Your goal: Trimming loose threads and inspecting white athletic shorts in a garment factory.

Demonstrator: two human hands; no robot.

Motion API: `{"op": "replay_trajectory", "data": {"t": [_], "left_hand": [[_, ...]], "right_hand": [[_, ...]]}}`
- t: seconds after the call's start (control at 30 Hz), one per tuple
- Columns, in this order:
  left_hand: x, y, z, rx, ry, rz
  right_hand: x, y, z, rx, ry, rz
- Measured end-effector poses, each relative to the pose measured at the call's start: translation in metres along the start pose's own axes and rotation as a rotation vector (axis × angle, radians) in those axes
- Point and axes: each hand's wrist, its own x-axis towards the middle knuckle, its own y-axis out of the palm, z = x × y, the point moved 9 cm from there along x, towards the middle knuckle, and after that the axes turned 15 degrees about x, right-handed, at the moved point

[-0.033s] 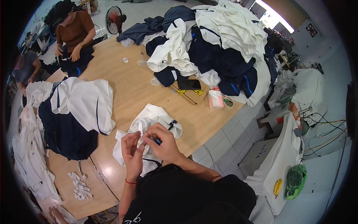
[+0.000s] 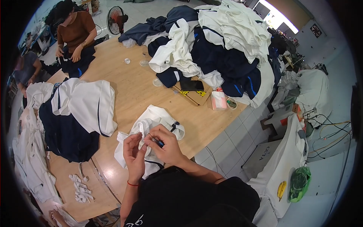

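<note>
A white garment (image 2: 153, 113) with a gathered elastic band and dark navy trim lies bunched on the table in front of me. My left hand (image 2: 134, 152) is closed at the gathered band (image 2: 143, 126), thumb and fingers pinched on the fabric. Close beside it, my right hand (image 2: 165, 145) is closed too, its fingertips nearly meeting the left ones. A small blue tool (image 2: 160, 143) shows in the right palm; its working end is hidden by the fingers, so I cannot tell its exact kind.
White and navy garments (image 2: 227, 49) are heaped at the far right. Another pile (image 2: 72, 132) sits left, with white strips (image 2: 80, 189) nearer. A black phone (image 2: 192, 86) and tissue pack (image 2: 218, 101) lie beyond my hands. A co-worker (image 2: 77, 32) handles navy cloth at far left.
</note>
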Motion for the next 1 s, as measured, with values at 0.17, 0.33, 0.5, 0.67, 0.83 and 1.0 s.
{"op": "replay_trajectory", "data": {"t": [0.17, 0.33, 0.5, 0.67, 0.83, 1.0], "left_hand": [[0.002, -0.009, 0.014, 0.101, 0.078, -0.086], [-0.006, -0.021, 0.017, 0.217, 0.059, -0.242], [0.005, -0.012, 0.02, 0.009, -0.029, -0.18], [0.006, -0.009, 0.016, -0.356, -0.081, -0.14], [0.007, -0.007, 0.008, -0.568, -0.04, -0.001], [0.0, -0.011, 0.011, -0.552, -0.06, -0.012]], "right_hand": [[-0.006, 0.015, 0.026, -0.096, -0.192, 0.085], [-0.012, 0.023, 0.025, -0.093, -0.19, 0.231], [-0.017, -0.015, 0.0, 0.054, 0.077, -0.012], [-0.019, -0.046, -0.035, 0.249, 0.159, -0.193], [-0.022, -0.017, -0.021, -0.053, 0.015, -0.128], [-0.022, 0.004, -0.012, -0.31, -0.061, -0.043]]}}
